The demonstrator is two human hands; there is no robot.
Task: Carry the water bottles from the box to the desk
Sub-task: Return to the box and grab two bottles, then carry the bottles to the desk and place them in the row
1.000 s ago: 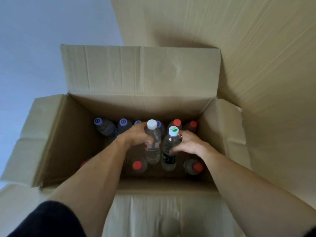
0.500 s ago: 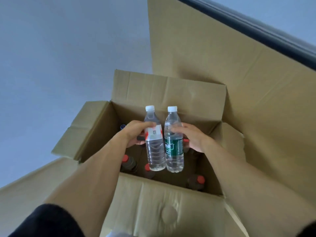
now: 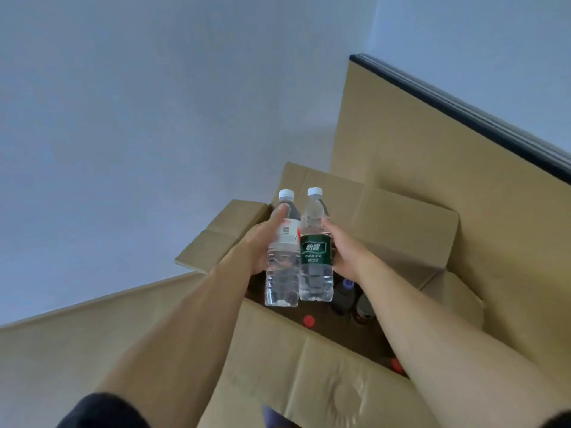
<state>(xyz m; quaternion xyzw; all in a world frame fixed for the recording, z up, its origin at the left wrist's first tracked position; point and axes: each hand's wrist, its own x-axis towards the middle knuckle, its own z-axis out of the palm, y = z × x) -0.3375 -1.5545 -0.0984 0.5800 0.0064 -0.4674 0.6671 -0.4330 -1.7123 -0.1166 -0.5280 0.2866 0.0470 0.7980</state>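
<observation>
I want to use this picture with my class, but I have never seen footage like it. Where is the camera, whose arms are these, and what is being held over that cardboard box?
There is no machine here. The camera sits on a person's head and looks forward and down, so the two bare arms reaching out from the bottom are that person's own. The left hand grips a clear water bottle with a white label. The right hand grips a water bottle with a green label. Both bottles are upright, side by side, with white caps, held above an open cardboard box. Down inside the box, more bottles show, some with red caps. No desk can be made out with certainty.
</observation>
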